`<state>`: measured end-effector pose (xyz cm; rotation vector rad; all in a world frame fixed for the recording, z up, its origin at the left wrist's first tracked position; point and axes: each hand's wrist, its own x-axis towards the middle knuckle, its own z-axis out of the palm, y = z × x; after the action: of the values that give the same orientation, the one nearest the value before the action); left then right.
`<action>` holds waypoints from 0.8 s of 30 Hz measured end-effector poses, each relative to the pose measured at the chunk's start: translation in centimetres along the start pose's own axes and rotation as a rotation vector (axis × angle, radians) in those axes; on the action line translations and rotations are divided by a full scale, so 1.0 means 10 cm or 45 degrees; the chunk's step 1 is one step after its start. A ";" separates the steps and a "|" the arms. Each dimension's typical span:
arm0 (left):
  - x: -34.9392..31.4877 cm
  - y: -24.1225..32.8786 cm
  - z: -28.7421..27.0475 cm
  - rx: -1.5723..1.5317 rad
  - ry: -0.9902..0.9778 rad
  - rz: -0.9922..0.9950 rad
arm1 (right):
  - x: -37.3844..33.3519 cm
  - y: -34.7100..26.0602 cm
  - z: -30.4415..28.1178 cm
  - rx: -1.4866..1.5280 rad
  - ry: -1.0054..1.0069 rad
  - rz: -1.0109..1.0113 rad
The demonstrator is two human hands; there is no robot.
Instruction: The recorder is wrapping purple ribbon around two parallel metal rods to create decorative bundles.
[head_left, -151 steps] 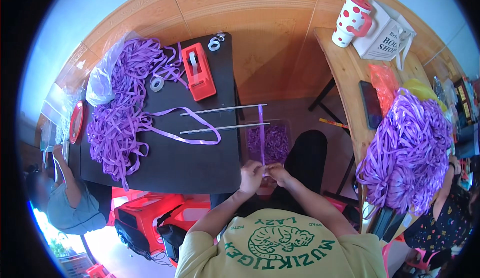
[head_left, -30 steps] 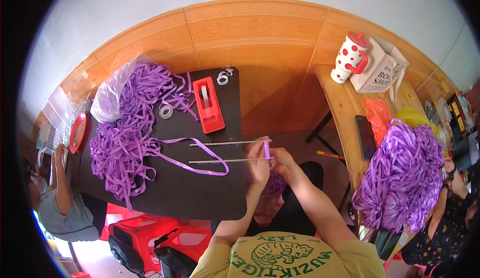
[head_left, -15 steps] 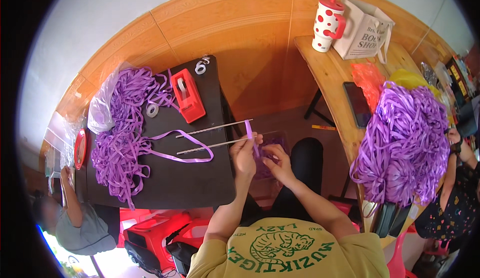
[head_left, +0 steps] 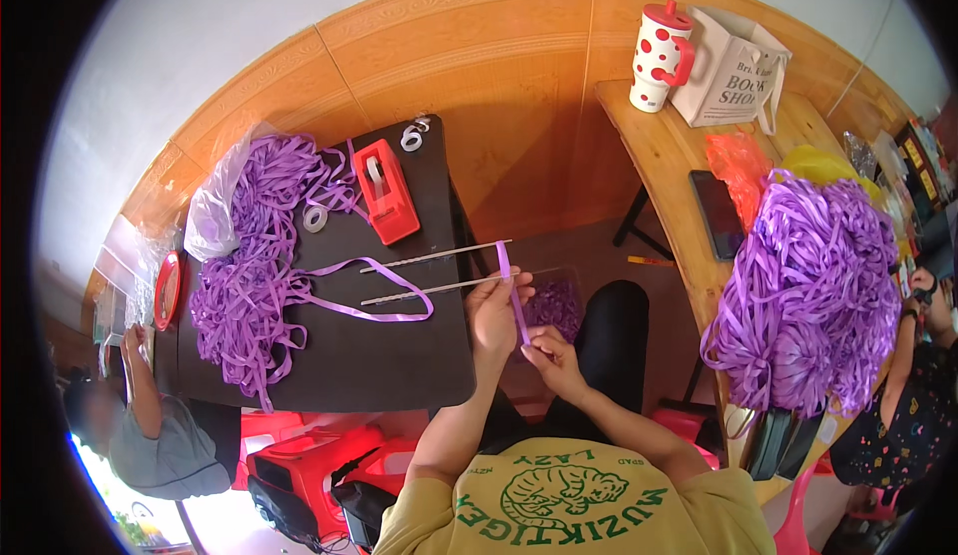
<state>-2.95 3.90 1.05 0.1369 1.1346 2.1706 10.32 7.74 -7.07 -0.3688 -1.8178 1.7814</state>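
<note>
Two thin metal rods (head_left: 409, 290) lie roughly parallel over the dark table's right edge. A purple ribbon (head_left: 515, 300) passes over their right ends and hangs down toward me. My left hand (head_left: 492, 313) is closed, with its fingers pinching the ribbon and the nearer rod at that end. Below and to the right, my right hand (head_left: 555, 363) pinches the ribbon's lower end between thumb and fingers. A loop of purple ribbon (head_left: 424, 305) runs round the rods' left part, back to a large tangled ribbon pile (head_left: 239, 305) on the table.
On the dark table (head_left: 379, 375) stand a red tape dispenser (head_left: 387, 191) and tape rolls (head_left: 315, 219). A clear bin (head_left: 555, 305) of purple pieces is below my hands. The wooden table holds a ribbon heap (head_left: 808, 285), phone (head_left: 714, 216) and spotted tumbler (head_left: 659, 61). Two people sit nearby.
My right hand has moved slightly down and taken hold of the ribbon's lower end, which is now drawn straight. My left hand stays at the rods. The whole view has shifted slightly.
</note>
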 end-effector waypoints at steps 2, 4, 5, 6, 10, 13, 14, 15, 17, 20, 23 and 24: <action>-0.07 0.03 0.04 0.014 0.014 -0.016 | -0.08 -0.07 0.01 -0.045 -0.065 0.019; -0.20 0.02 0.04 0.149 0.072 -0.050 | -0.15 -0.18 0.04 0.018 -0.117 0.081; -0.26 -0.02 0.04 0.210 0.122 -0.037 | -0.16 -0.21 0.04 -0.013 -0.148 -0.002; -0.33 -0.05 0.04 0.205 0.126 -0.033 | -0.17 -0.24 0.04 -0.015 -0.155 -0.003; -0.57 -0.11 0.04 0.221 0.207 -0.094 | -0.24 -0.40 0.03 0.054 -0.093 0.034; -0.66 -0.05 0.08 0.129 0.140 -0.070 | -0.12 -0.60 -0.04 0.068 0.096 0.037; -0.71 0.01 0.11 0.124 0.145 -0.066 | -0.02 -0.69 -0.07 0.034 0.250 0.012; -0.74 0.05 0.14 0.098 0.143 -0.078 | 0.10 -0.77 -0.11 -0.045 0.303 -0.106; -0.79 0.12 0.19 0.068 0.139 -0.087 | 0.40 -0.86 -0.17 -0.406 0.353 -0.501; -0.85 0.18 0.24 0.055 0.100 -0.122 | 0.74 -0.92 -0.18 -0.890 0.227 -0.943; -0.87 0.22 0.25 0.039 0.093 -0.097 | 0.91 -1.02 -0.13 -0.977 0.076 -1.124; -0.88 0.23 0.24 0.045 0.071 -0.101 | 0.93 -1.04 -0.12 -0.974 0.070 -1.129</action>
<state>3.58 -0.70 6.07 0.0457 1.1901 2.0967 5.45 13.09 4.93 0.1235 -2.0866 0.4581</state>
